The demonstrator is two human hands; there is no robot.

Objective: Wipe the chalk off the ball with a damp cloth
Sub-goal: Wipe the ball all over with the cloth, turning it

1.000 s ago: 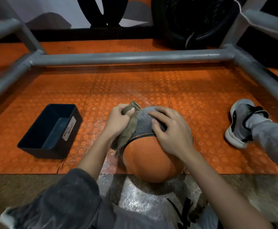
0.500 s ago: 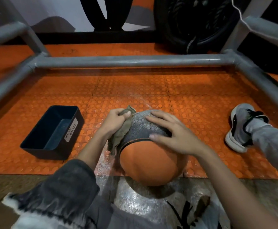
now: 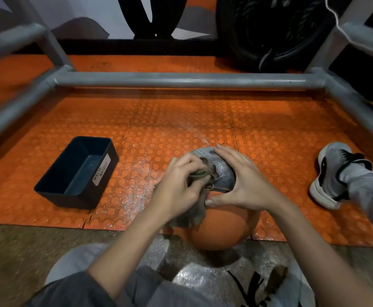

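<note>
Fingers [image 3: 189,160] of the left hand [image 3: 177,191] curl round the bunched cloth [image 3: 194,214], pressing it to the grey patterned top of the ball [image 3: 222,229] at centre frame, on the orange mat's [image 3: 181,120] near edge. The right hand [image 3: 246,185] lies spread, fingers straight, steadying it. Round and probably heavy, it would roll; hold it from above.

Orange studded floor mat [image 3: 181,111] — ball [image 3: 220,227], dark bin [image 3: 75,187], chalk dust [image 3: 134,185], shoe [image 3: 329,173].
</note>
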